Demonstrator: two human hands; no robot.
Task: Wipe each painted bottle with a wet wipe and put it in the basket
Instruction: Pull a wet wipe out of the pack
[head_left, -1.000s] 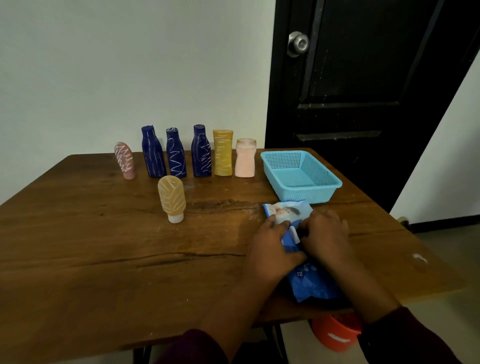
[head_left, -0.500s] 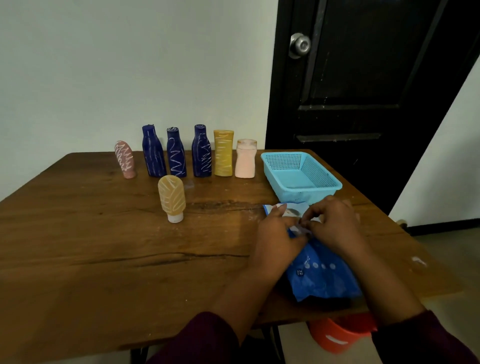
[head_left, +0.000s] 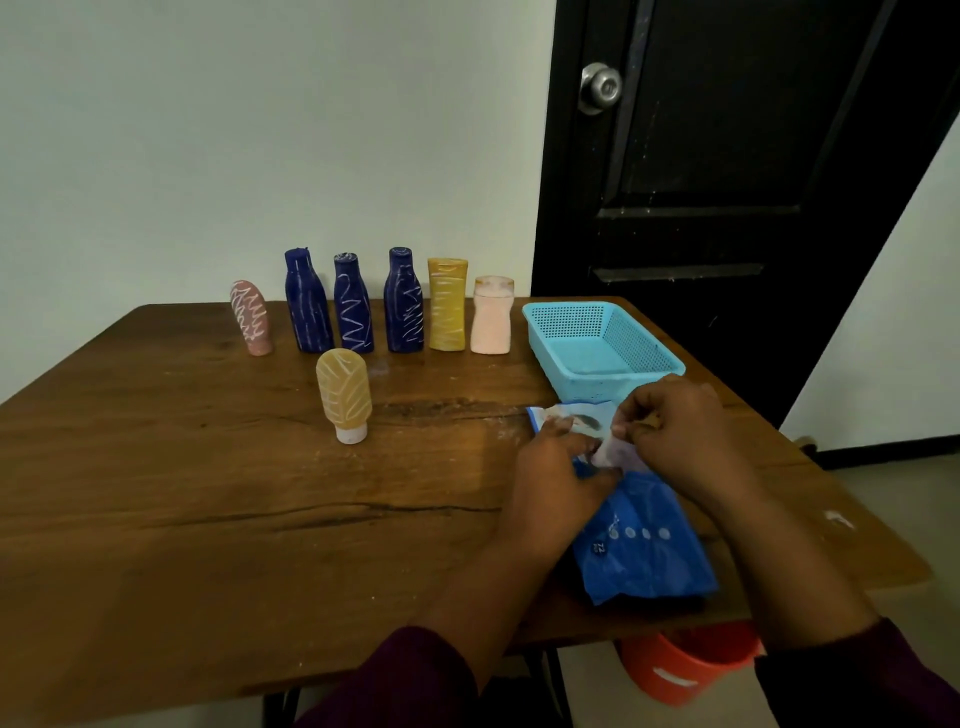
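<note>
Head camera shows the right hand (head_left: 675, 431) pinching a white wet wipe (head_left: 609, 448) at the mouth of the blue wipe pack (head_left: 644, 540), which lies lengthwise toward the basket (head_left: 587, 387), while the left hand (head_left: 550, 478), outstretched, presses it down, nearer the tan bottle (head_left: 344, 395).

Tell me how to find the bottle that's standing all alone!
Start at the wooden table. A row of six bottles lines its far edge, and one more stands alone in front. It is the tan bottle, rounded on top, standing on its white cap.
</note>
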